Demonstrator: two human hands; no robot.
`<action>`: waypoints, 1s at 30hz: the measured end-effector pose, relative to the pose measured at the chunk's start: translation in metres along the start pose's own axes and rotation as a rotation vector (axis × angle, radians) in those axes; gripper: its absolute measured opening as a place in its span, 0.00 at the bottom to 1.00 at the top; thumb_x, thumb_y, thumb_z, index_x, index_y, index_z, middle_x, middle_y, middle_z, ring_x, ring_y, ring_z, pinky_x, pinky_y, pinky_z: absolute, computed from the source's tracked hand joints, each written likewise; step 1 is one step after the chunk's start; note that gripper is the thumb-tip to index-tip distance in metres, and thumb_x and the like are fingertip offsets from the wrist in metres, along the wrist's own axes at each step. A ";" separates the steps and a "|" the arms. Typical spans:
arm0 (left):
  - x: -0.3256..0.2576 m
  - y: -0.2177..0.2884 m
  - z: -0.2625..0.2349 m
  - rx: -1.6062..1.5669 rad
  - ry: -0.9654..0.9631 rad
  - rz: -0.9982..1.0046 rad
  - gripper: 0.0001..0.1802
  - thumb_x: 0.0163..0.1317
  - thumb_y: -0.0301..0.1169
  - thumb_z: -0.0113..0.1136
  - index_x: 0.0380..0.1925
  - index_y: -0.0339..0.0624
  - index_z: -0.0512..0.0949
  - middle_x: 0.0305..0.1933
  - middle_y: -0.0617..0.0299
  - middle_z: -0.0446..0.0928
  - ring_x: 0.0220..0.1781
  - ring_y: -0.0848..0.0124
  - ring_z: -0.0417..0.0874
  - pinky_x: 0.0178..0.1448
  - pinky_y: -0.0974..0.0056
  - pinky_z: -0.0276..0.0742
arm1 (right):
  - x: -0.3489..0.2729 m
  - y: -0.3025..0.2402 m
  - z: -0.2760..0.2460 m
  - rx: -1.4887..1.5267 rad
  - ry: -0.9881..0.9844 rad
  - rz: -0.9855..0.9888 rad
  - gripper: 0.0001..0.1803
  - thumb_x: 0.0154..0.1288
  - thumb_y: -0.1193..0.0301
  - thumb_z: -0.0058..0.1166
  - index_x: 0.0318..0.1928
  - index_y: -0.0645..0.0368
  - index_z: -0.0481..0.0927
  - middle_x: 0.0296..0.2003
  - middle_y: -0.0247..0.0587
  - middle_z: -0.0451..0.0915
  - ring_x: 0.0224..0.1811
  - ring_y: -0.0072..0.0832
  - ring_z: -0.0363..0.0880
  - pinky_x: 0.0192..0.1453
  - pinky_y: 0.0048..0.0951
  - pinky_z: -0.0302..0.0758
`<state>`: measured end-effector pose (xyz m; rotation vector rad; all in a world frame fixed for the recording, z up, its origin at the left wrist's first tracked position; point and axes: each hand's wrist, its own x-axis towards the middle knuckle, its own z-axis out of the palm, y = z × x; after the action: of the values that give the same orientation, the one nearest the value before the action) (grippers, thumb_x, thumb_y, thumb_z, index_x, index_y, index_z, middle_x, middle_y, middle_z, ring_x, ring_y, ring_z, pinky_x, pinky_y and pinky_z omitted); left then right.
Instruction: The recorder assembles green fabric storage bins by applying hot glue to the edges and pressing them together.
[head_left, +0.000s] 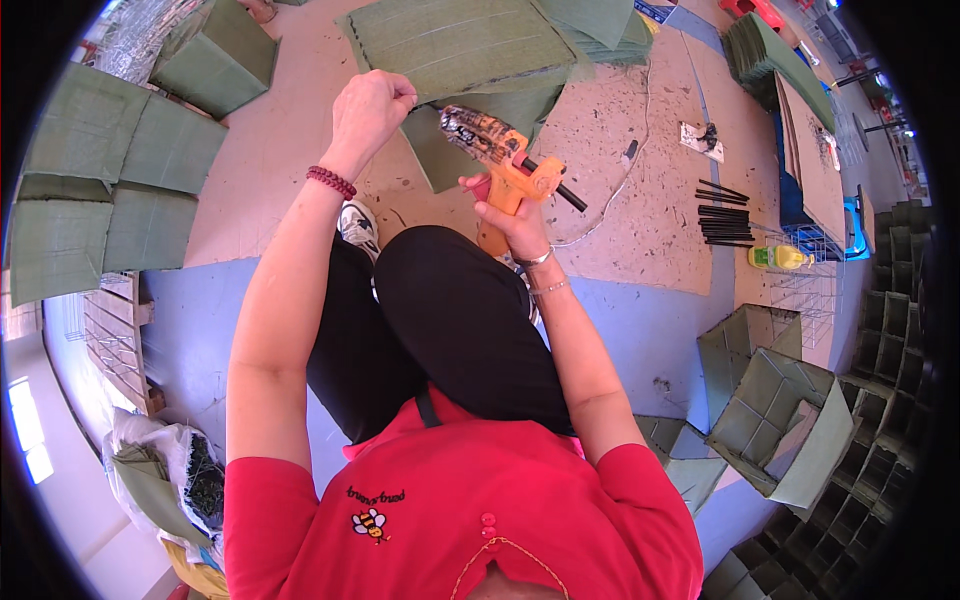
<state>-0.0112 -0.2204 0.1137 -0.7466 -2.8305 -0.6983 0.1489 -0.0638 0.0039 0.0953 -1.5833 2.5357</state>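
My right hand (520, 228) is wrapped round the handle of an orange glue gun (545, 178). Its nozzle end is smeared dark and points up and left, and a black glue stick (570, 197) sticks out of its back. My left hand (368, 112) is closed in a pinch at the near edge of a green, fabric-like panel (460, 48); what its fingertips hold is hidden. Below that panel, another green piece (432, 150) shows, partly behind the glue gun.
Several black glue sticks (724, 215) lie on the stained board (640, 240) to the right, near a power strip (702, 141) and a yellow bottle (780, 257). Green boxes (775, 420) stand at lower right, more (110, 140) at left. A white cord (640, 130) crosses the board.
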 end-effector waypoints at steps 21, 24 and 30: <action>0.002 0.002 0.001 0.047 -0.007 -0.040 0.08 0.50 0.32 0.58 0.27 0.43 0.82 0.26 0.55 0.80 0.31 0.60 0.81 0.37 0.60 0.75 | -0.001 0.001 0.003 0.001 0.058 0.031 0.19 0.50 0.80 0.57 0.44 0.63 0.69 0.38 0.38 0.75 0.44 0.31 0.76 0.52 0.32 0.70; 0.002 0.002 0.001 0.052 -0.002 -0.039 0.08 0.50 0.33 0.57 0.27 0.44 0.82 0.25 0.55 0.80 0.31 0.60 0.81 0.37 0.60 0.75 | -0.002 0.004 -0.001 0.003 0.066 0.017 0.18 0.50 0.80 0.58 0.43 0.64 0.69 0.38 0.38 0.75 0.43 0.31 0.76 0.52 0.32 0.70; 0.001 0.003 0.001 0.043 0.034 -0.019 0.08 0.48 0.30 0.55 0.26 0.46 0.83 0.26 0.54 0.80 0.31 0.57 0.81 0.37 0.58 0.77 | -0.003 0.004 0.000 0.025 0.075 -0.016 0.18 0.50 0.79 0.57 0.44 0.64 0.70 0.37 0.38 0.75 0.42 0.31 0.76 0.51 0.32 0.71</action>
<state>-0.0107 -0.2175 0.1142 -0.6957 -2.8160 -0.6441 0.1512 -0.0653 0.0002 0.0150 -1.5177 2.5160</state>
